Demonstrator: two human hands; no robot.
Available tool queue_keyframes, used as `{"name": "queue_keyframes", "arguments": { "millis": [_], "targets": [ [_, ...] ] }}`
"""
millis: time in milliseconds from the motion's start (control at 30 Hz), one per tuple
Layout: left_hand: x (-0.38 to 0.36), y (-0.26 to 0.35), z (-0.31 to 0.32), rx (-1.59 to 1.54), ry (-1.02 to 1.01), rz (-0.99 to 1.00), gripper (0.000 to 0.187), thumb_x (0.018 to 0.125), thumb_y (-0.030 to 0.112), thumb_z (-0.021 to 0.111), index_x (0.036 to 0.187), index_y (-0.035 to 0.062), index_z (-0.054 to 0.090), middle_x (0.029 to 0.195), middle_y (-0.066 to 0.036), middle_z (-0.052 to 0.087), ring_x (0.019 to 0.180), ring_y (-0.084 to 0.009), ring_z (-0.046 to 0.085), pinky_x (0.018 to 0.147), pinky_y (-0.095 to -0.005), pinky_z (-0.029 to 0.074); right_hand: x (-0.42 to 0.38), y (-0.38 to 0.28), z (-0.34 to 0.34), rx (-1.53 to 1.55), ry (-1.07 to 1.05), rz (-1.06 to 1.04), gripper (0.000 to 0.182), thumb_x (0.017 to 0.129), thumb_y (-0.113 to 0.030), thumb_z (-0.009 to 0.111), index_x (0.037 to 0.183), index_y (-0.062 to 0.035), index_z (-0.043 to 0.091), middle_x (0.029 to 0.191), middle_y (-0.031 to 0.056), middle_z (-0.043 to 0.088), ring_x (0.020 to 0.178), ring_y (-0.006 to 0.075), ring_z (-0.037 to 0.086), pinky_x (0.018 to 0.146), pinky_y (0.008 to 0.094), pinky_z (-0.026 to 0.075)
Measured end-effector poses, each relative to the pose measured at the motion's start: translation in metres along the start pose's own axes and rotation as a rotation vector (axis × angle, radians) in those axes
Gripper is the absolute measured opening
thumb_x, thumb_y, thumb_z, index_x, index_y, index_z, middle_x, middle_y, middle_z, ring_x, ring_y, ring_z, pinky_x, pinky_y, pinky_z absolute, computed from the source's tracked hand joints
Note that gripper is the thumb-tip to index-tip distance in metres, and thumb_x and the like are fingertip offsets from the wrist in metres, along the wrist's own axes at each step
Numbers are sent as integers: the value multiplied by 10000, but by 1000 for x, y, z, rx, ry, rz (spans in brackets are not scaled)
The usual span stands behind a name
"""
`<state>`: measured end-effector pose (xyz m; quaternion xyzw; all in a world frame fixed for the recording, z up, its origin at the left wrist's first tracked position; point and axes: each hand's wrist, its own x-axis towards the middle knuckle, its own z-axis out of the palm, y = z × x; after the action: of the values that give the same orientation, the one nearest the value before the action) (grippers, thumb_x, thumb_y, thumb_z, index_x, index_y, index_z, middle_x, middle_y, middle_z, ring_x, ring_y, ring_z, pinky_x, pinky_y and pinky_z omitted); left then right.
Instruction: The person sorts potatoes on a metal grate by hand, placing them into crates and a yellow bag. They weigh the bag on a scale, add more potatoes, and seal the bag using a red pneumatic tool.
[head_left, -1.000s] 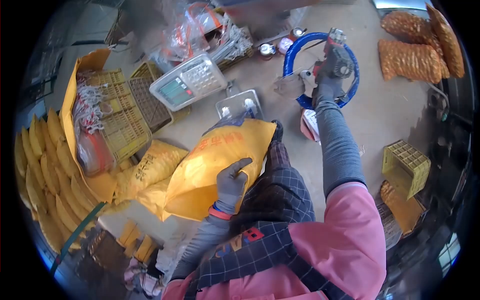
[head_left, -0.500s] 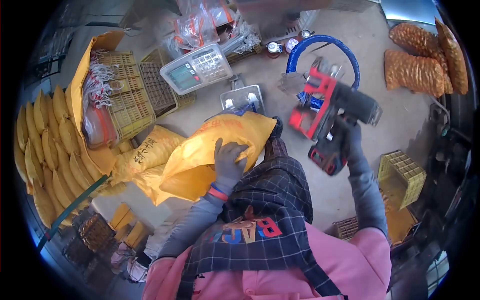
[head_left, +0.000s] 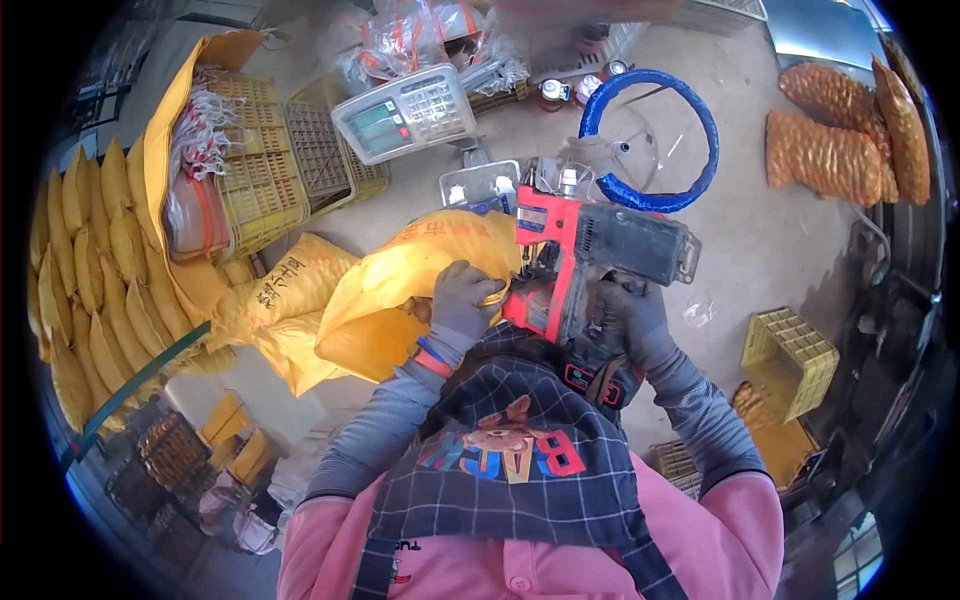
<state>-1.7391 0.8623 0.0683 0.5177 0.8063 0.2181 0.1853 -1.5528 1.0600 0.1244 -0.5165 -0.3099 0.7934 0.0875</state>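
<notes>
My gloved left hand [head_left: 463,305] is closed on the gathered rim of a yellow woven sack [head_left: 420,258], whose mouth gapes below it with something brownish inside. The sack leans near the platform of a scale. In my gloved right hand [head_left: 632,312] is a red and black cordless bag sewing machine [head_left: 560,262], gripped by its handle. Its red head is right at the sack's edge, close beside my left hand. The battery [head_left: 605,388] hangs at the lower end.
A digital scale display [head_left: 405,115] stands ahead, behind its metal platform [head_left: 480,185]. A blue-wrapped ring [head_left: 712,130] lies beyond the machine. Filled yellow sacks [head_left: 110,270] are stacked at left, near plastic crates [head_left: 255,165]. Net bags [head_left: 825,155] and a yellow crate [head_left: 790,360] are at right.
My right hand has brought the bag sewing machine leftward to the sack's edge and turned it. My left hand keeps its grip on the sack's rim.
</notes>
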Motion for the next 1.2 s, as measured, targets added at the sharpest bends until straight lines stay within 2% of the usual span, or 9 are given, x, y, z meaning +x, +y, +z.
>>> {"name": "queue_keyframes", "arguments": {
  "millis": [167, 300, 333, 433, 500, 633, 767, 967, 1200],
  "targets": [
    [15, 13, -6, -21, -35, 16, 190, 680, 169, 756, 865, 149, 717, 803, -28, 601, 845, -268, 581, 802, -403, 444, 14, 7, 9, -121, -86, 43, 231, 814, -61, 686, 1032, -25, 619, 868, 27, 629, 731, 121, 613, 635, 280, 517],
    [22, 14, 11, 6, -209, -152, 186, 740, 240, 706, 893, 135, 705, 894, -45, 639, 894, -280, 591, 841, -411, 436, 24, 16, 34, -457, -61, -285, 305, 797, -99, 709, 1076, -10, 623, 917, 19, 648, 796, 110, 599, 705, 270, 506],
    [25, 9, 9, -70, -292, -181, 324, 771, 282, 686, 1054, 125, 678, 1011, -93, 639, 974, -296, 579, 893, -409, 427, 26, 16, 42, -483, -77, -354, 336, 791, -112, 719, 1095, -6, 622, 933, 16, 653, 810, 107, 594, 724, 267, 502],
    [15, -29, -19, -118, 15, -107, 518, 768, 298, 698, 1244, 127, 587, 1107, -114, 612, 1066, -321, 546, 960, -438, 404, 47, 39, 53, -608, -12, -202, 417, 763, -138, 734, 1130, 26, 625, 1089, 83, 679, 999, 135, 628, 849, 284, 488],
    [-28, -98, -40, 537, -40, -249, 642, 761, 315, 707, 1343, 128, 511, 1175, -112, 597, 1132, -349, 512, 1007, -487, 375, 67, 64, 57, -647, 24, -317, 439, 760, -160, 740, 1138, 30, 622, 1072, 84, 689, 968, 134, 640, 842, 285, 491],
    [-140, -209, -119, 173, -870, -828, 629, 800, 188, 645, 1397, 172, 448, 1466, -152, 399, 1291, -374, 448, 1058, -504, 348, 111, 112, 52, -586, 121, -299, 443, 747, -156, 754, 1128, 31, 625, 972, 89, 698, 821, 156, 662, 737, 292, 521],
    [-172, -174, -138, 138, -612, -621, 611, 804, 185, 636, 1391, 184, 466, 1464, -149, 405, 1295, -358, 443, 1079, -497, 326, 97, 111, 101, -417, 170, -320, 255, 774, -53, 725, 1007, 0, 634, 806, 29, 646, 610, 127, 598, 540, 260, 466],
    [-175, -163, -144, 196, -597, -240, 575, 806, 202, 605, 1370, 164, 499, 1476, -126, 398, 1320, -325, 405, 1105, -414, 293, 77, 126, 144, -533, 145, -210, 164, 785, -80, 715, 915, -20, 634, 738, 39, 632, 594, 133, 596, 521, 264, 449],
    [-211, -179, -120, -55, -502, -289, 473, 853, 234, 574, 1314, 138, 535, 1392, -116, 480, 1329, -314, 399, 1108, -437, 294, 55, 161, 185, -490, 93, -205, 127, 798, -90, 694, 879, -16, 630, 699, 43, 619, 586, 144, 596, 528, 277, 465]
  ]
}}
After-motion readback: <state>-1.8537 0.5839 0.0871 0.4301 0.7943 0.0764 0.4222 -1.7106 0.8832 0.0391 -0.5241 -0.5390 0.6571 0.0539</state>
